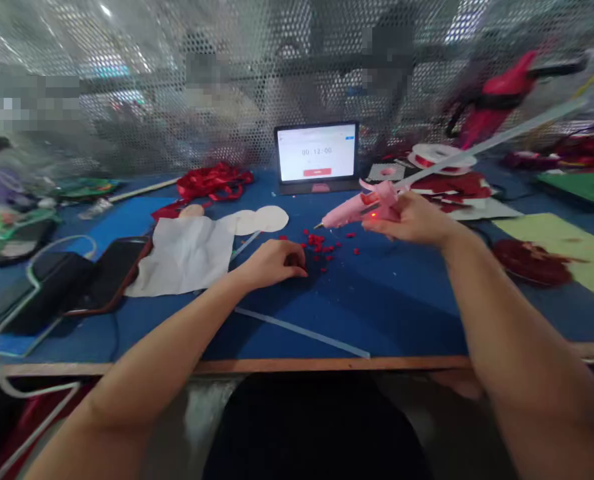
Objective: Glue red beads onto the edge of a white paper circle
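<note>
The right hand (419, 219) grips a pink glue gun (347, 212), apparently raised above the blue table (401, 293), its nozzle (319, 226) pointing left and slightly down near the far side of the scattered red bits (317, 243). A long stick (497, 142) extends from the gun's rear, up to the right. The left hand (275, 261) is beside the bits, fingers curled, thumb and forefinger narrowly apart; whether they pinch anything cannot be told. A loose strip (301, 331) lies near the front edge; a white cloth (187, 257) lies to the left. Sound handling, as judged here: keep the left hand clear of the nozzle, probably hot; steady the right wrist; take bits singly; keep the stick from catching the spool (443, 159).
</note>
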`<move>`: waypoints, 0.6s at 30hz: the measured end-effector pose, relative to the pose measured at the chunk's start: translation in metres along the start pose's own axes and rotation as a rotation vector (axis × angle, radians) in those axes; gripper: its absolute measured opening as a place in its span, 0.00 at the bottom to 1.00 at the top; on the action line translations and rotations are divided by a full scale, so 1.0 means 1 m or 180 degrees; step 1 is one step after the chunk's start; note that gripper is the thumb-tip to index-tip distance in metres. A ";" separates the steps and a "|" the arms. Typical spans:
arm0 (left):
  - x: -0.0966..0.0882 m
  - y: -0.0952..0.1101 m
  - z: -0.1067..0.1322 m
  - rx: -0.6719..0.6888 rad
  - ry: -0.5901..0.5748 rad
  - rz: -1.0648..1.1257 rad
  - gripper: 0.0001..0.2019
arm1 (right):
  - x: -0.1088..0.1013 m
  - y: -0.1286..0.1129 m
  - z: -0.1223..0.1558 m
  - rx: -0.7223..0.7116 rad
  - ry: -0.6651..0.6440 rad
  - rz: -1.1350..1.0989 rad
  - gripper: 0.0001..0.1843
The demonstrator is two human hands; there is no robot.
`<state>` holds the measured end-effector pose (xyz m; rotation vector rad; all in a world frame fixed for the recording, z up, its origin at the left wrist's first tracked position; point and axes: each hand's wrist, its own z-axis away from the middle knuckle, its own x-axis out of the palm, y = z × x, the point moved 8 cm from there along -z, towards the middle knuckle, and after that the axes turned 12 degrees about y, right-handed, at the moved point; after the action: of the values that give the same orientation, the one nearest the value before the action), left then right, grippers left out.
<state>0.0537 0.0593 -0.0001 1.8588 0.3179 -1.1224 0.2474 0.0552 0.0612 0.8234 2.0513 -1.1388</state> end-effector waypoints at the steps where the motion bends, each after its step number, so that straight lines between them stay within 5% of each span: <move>1: 0.000 0.000 0.000 0.0014 -0.0031 0.0067 0.07 | 0.000 0.000 -0.001 -0.0012 0.0031 0.0031 0.23; 11: -0.008 -0.010 0.002 0.0103 -0.0521 0.0792 0.13 | 0.006 -0.012 -0.001 -0.0196 -0.0047 0.0058 0.21; 18: -0.013 -0.021 0.002 -0.0123 -0.0430 0.0433 0.09 | 0.031 -0.017 0.004 -0.0459 -0.0451 0.0160 0.22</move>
<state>0.0330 0.0724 -0.0017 1.7341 0.1330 -1.1336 0.2168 0.0508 0.0437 0.6994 1.9590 -0.9806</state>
